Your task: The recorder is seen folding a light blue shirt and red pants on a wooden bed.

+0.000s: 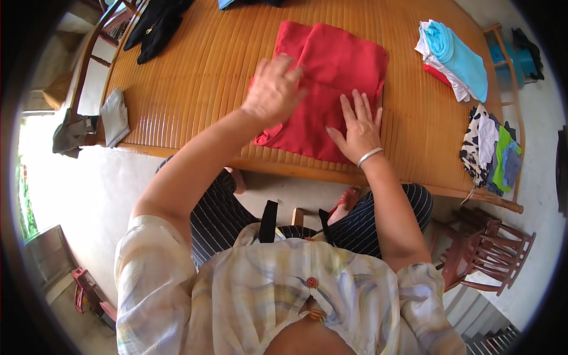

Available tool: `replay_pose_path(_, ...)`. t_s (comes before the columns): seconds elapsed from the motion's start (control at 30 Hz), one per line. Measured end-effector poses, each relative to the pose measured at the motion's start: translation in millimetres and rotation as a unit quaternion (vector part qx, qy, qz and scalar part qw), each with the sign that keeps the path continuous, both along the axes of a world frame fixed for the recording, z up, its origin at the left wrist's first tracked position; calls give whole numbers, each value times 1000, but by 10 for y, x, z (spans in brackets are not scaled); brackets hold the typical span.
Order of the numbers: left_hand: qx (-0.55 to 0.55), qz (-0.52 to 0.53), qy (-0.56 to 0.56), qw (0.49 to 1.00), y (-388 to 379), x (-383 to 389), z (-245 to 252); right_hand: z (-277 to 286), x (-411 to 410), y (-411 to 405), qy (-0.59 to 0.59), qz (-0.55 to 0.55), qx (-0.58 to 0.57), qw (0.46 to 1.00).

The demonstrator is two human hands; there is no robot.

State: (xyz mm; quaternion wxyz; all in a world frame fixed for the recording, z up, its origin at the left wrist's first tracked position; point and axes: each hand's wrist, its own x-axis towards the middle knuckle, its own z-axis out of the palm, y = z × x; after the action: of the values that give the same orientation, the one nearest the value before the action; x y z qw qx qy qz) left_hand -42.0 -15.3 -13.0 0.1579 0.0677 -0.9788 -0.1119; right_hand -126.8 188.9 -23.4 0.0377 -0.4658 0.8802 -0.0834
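A red cloth garment (339, 57), folded into a rough rectangle, lies on the slatted bamboo surface (199, 80) in front of me. My left hand (275, 91) is over the garment's left edge, slightly blurred, with its fingers apart and nothing in them. Whether it touches the fabric I cannot tell. On the lower right part of the red cloth, my right hand (360, 128) rests palm down with spread fingers. A silver bangle (370, 156) circles the right wrist. Under the left hand, part of the garment's left edge is hidden.
Folded light blue and white clothes (457, 57) are stacked at the far right, and small multicoloured clothes (490, 153) lie nearer. On the left are a grey folded cloth (115, 117) and a black garment (157, 31). A wooden chair (486, 253) stands at the lower right.
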Motion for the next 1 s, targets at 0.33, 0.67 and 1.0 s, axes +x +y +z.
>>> replay_pose_path(0.33,69,66,-301,949,203,656,17,-309,-269,196,-13,6,-59,998)
replay_pose_path(0.67,86,-76,-291,950,471,764,-3,-160,558,51,-24,94,7,995)
replay_pose_path(1.0,127,20,-228,965,117,601,-20,213,-331,484,-124,-23,-166,978)
